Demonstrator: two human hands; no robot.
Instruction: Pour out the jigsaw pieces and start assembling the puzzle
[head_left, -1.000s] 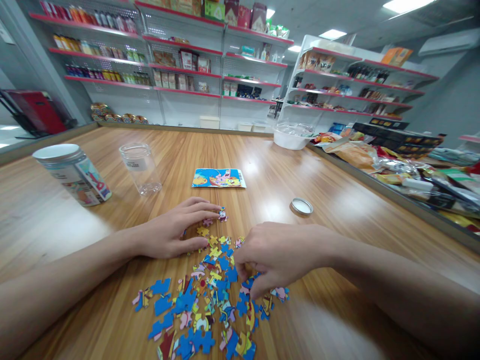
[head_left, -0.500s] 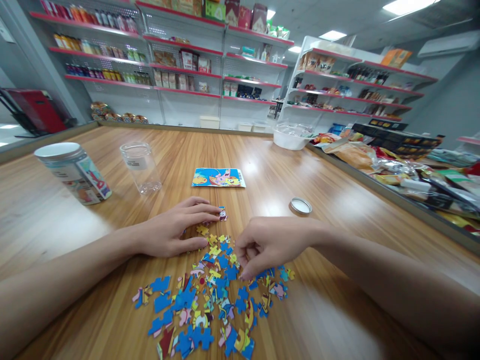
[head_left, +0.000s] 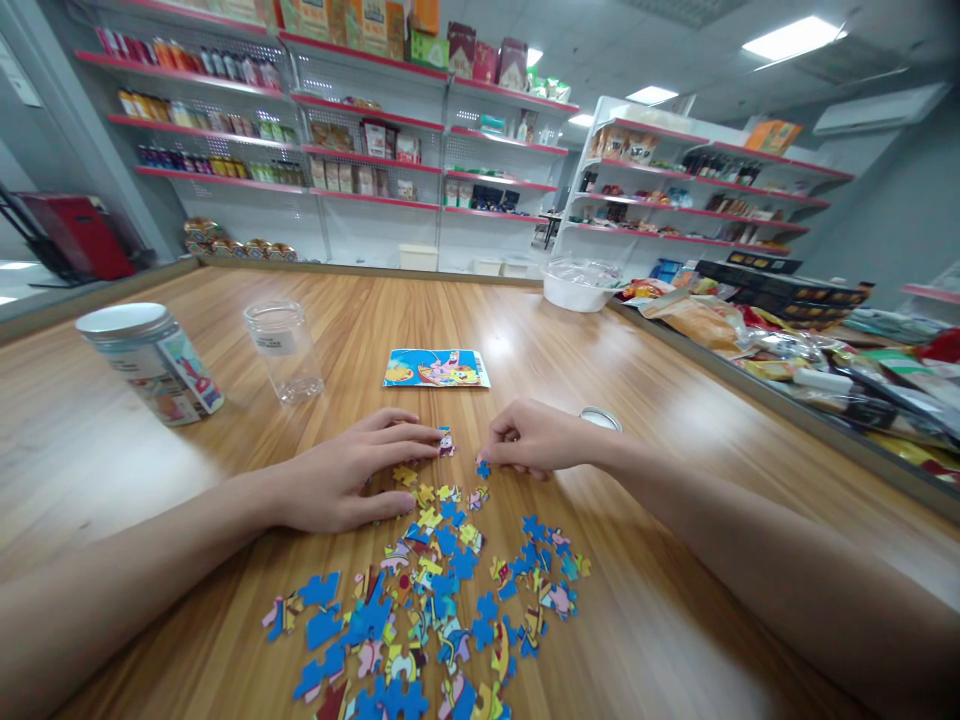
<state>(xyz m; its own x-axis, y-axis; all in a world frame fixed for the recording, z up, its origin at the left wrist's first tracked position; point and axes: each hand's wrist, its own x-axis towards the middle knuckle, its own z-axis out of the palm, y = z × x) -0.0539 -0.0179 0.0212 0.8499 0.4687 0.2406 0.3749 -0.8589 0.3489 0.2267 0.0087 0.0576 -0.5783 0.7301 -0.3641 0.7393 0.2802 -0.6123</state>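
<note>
My right hand [head_left: 532, 438] pinches a small blue puzzle piece [head_left: 483, 468] just above or on the wood, to the right of a separate piece. My left hand [head_left: 360, 470] lies flat with its fingers spread, the fingertips touching a small pink and white puzzle piece [head_left: 447, 442]. Some yellow pieces [head_left: 406, 476] lie by its thumb. Nearer to me spreads a loose heap of puzzle pieces [head_left: 442, 580], mostly blue, with yellow and pink ones among them. Beyond both hands lies a cartoon picture card [head_left: 436, 369].
On the wooden table [head_left: 360, 310] stand a printed canister [head_left: 154, 365] and a clear jar [head_left: 283, 352] at left. A round metal lid [head_left: 601, 419] lies behind my right wrist. A white basin [head_left: 579, 288] and piled packets [head_left: 712, 320] are at right.
My right hand has moved away from me, from over the heap to near the left fingertips, with a blue piece now showing in its pinch. My left hand stays in place.
</note>
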